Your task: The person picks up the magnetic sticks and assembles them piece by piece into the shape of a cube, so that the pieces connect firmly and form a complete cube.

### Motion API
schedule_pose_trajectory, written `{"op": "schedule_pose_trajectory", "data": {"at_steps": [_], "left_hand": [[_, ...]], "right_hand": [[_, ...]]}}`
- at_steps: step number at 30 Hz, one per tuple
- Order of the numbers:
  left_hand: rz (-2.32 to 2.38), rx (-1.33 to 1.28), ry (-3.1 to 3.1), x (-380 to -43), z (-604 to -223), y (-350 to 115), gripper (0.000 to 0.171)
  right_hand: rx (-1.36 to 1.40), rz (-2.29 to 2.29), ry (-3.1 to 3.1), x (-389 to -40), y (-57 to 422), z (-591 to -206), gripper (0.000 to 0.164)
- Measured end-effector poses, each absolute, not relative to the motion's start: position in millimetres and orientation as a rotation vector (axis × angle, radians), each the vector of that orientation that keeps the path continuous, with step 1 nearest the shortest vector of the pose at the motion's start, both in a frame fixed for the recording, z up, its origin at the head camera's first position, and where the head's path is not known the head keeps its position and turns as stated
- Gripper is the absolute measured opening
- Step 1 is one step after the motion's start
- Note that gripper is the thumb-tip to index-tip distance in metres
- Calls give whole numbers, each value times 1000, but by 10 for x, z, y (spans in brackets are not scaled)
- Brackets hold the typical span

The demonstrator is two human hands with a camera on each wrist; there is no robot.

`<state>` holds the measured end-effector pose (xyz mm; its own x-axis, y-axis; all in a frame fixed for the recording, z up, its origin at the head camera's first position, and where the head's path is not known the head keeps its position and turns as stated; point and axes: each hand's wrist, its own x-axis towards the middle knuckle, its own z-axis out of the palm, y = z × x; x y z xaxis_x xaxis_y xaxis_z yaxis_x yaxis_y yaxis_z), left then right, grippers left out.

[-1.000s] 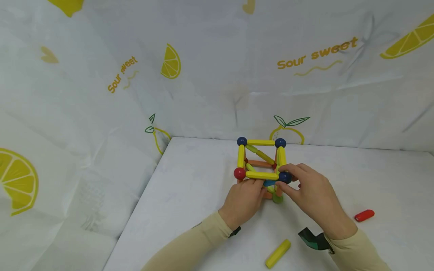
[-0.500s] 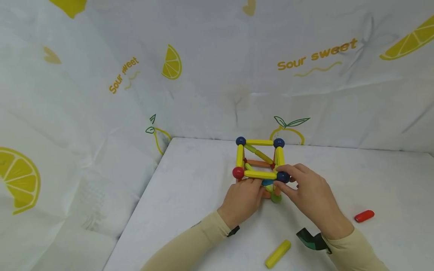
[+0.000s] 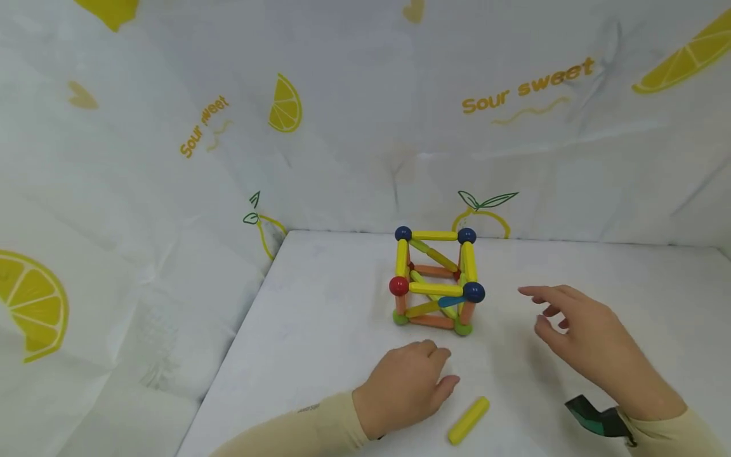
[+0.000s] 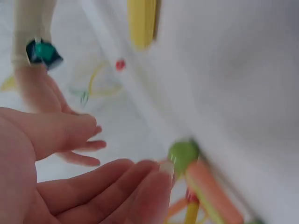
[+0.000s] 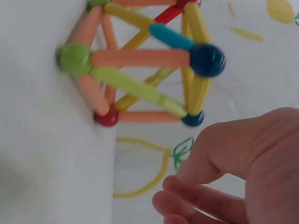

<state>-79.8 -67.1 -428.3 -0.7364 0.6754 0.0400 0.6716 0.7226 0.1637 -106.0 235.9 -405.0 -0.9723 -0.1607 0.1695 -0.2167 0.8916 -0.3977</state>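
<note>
A cube-shaped frame of magnetic building sticks stands on the white table, joined at its corners by balls. The top sticks are yellow; orange ones form the base and uprights. Across the near side slants a blue stick, meeting the dark blue ball. My left hand hovers in front of the frame, fingers loosely bent and holding nothing. To the right of the frame, apart from it, is my right hand, relaxed and holding nothing. In the right wrist view, the frame's orange upright shows close up.
Beside my left hand a loose yellow stick lies on the table. The left wrist view has a small blurred red piece near the table edge. A lemon-printed white cloth hangs behind.
Both hands have let go of the frame. The left hand has drawn back toward me and the right hand away to the right. The frame stays standing, its blue stick now uncovered.
</note>
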Motion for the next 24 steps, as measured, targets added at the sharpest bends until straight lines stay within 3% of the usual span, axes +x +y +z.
{"op": "schedule_pose_trajectory", "data": {"at_steps": [9, 24], "left_hand": [[159, 1154, 2573, -605, -4521, -352, 39], [203, 1161, 2680, -745, -4522, -552, 12]], "right_hand": [[302, 472, -3044, -888, 3340, -4440, 43], [202, 539, -3214, -1016, 3432, -4686, 24]]}}
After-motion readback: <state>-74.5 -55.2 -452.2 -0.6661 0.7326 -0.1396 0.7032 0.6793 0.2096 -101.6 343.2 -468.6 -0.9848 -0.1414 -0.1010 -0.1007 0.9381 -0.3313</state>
